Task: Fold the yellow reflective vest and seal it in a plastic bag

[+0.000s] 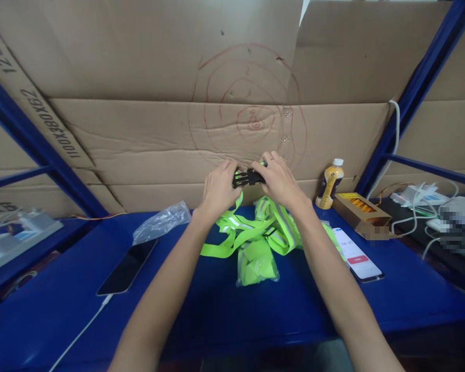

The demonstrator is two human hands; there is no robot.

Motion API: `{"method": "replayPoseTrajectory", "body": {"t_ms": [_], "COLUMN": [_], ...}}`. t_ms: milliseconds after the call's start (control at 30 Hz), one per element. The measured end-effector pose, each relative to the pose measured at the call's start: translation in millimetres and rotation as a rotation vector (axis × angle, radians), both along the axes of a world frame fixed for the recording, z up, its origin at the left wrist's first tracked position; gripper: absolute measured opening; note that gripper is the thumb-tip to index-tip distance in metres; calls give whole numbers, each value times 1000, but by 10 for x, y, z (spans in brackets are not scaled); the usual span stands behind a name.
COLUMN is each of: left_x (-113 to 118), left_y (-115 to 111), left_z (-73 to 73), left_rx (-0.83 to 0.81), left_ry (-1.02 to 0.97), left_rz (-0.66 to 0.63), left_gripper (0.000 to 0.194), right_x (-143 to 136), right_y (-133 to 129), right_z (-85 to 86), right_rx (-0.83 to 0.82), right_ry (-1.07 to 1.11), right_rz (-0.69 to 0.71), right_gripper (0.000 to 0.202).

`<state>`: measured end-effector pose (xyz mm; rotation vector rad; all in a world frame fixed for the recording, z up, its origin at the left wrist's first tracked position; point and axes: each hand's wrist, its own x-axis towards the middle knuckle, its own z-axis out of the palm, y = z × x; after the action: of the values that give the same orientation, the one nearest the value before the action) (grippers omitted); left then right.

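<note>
Black buckle (248,177) sits raised above the far middle of the blue table (225,310), and we hold it between both hands. Our left hand (218,190) has its fingers (228,170) clenched on the buckle's left end, and our right hand (279,181) has its fingers clenched on the right end, so the two hands nearly touch across it. Neon-green strap threads through the buckle and hangs down to the reflective vest (256,232), a loose heap of green webbing with silver stripes lying on the table just beneath our hands. Near that heap lies a folded vest in a clear bag (257,262). To the left we see an empty clear plastic bag (161,222) and, nearer us, a dark phone (127,267) with a white cable (81,330). To the right lies a second phone (357,254) with its screen lit, beside a small cardboard box (360,209) and a yellow bottle (330,184) standing against the cardboard wall (139,129) at the far edge.
</note>
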<state>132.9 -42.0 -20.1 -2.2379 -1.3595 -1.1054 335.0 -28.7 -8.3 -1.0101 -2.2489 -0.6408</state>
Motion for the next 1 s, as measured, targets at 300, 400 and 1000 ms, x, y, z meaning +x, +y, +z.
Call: {"method": "replayPoseTrajectory", "body": {"t_ms": [300, 400, 1000], "left_x": [119, 82, -107], "left_y": [-82, -36, 39], "left_z": [-6, -16, 79], "left_rx": [-61, -44, -253], "left_ry": [96, 47, -560], "left_rz": [103, 11, -462], "left_gripper": [41, 57, 63], "right_x": [-211, -238, 241], "right_y": [-82, -79, 91], "right_z": [-38, -49, 26], "right_rx": [37, -18, -60], "right_ry": [-43, 19, 376], "right_rz": [-62, 8, 432], "right_gripper": [37, 34, 21]}}
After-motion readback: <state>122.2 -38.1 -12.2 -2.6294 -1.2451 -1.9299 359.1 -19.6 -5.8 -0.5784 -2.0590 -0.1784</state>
